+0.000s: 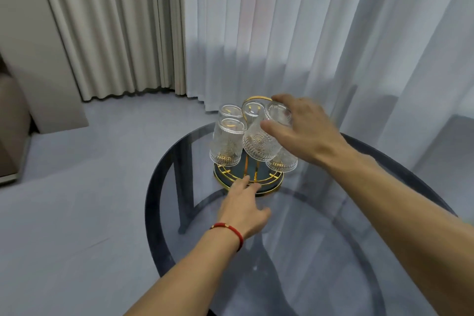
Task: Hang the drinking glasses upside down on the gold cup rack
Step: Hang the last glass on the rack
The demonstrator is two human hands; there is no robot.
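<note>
Right hand: your grip clasps an embossed glass, tilted mouth-down onto the gold cup rack.
Left hand: fingers loose, steadying the rack's base on the desk.

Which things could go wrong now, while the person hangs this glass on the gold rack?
1. The right hand holds a tilted glass close against other hanging glasses; it could knock one, such as the front left glass.
2. Only the fingertips of the left hand touch the gold rack, so it may slide on the glass table.
</note>
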